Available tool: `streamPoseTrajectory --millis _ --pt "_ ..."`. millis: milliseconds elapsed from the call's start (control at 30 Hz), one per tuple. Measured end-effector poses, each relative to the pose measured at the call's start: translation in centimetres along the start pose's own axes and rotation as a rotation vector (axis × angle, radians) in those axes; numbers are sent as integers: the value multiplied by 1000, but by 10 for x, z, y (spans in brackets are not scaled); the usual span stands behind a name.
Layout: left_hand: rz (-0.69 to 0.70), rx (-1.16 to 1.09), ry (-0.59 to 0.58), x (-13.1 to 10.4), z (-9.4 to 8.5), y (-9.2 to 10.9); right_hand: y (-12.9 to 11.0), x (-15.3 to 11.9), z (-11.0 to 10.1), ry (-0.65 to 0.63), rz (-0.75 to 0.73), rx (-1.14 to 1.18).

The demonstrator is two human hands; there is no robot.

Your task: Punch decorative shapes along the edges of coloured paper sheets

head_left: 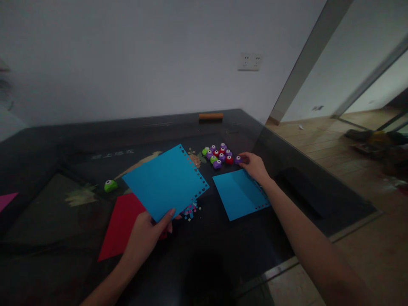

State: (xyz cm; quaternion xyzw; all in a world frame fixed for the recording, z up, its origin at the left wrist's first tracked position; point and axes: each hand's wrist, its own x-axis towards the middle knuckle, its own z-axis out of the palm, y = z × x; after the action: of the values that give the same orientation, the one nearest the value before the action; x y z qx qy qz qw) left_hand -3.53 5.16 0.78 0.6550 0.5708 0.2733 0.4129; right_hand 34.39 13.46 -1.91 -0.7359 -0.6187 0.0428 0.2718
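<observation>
A sheet of blue paper (165, 180), punched with small shapes along two edges, is pinched by its lower corner in my left hand (153, 227), raised above the table. My right hand (254, 165) has its thumb and fingers closed on a small purple craft punch (238, 160) at the right end of a cluster of punches. Beneath that hand and wrist lies a second blue sheet (237, 193), also with punched holes near its edges. Red paper (123, 221) lies partly hidden under the left hand and its sheet. Next to them is a pile of paper confetti (190, 209).
Several purple, red and green craft punches (221, 156) stand together on the dark glossy table (223, 250). Farther left sits a lone green punch (110, 185). A brown roll (211, 116) rests by the back edge, below a wall socket (250, 62). Pink paper (7, 200) shows far left.
</observation>
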Motion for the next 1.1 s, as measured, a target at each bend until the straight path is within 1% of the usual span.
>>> streamPoseTrajectory --millis 200,400,533,600,700,767,800,833,900,1000,1033,1100 --pt "-11 15 -8 0 0 0 -3 2 4 29 22 -29" --pt "3 12 -30 -3 1 9 -9 2 7 53 40 -75" --pt "-7 3 -29 -5 1 11 -11 1 6 56 33 -121" --pt "-8 -12 -33 -5 1 12 -12 0 2 64 23 -128" --pt "-12 -25 -60 -5 0 14 -18 -3 -11 124 16 -81" --pt "-12 -35 -88 -4 0 15 -28 -7 -22 149 4 41" --pt "-5 -42 -102 -4 1 15 -35 -10 -26 135 -7 133" --pt "4 -47 -117 -4 1 15 -44 -14 -29 99 -18 235" --pt "10 -49 -159 -4 1 14 -63 -24 -31 -27 -33 435" --pt "-24 -53 -231 -6 2 13 -92 -41 -27 -354 -61 711" --pt "-36 -57 -247 -7 2 13 -99 -46 -24 -428 -50 787" --pt "-42 -61 -267 -9 3 14 -110 -54 -20 -486 -25 881"
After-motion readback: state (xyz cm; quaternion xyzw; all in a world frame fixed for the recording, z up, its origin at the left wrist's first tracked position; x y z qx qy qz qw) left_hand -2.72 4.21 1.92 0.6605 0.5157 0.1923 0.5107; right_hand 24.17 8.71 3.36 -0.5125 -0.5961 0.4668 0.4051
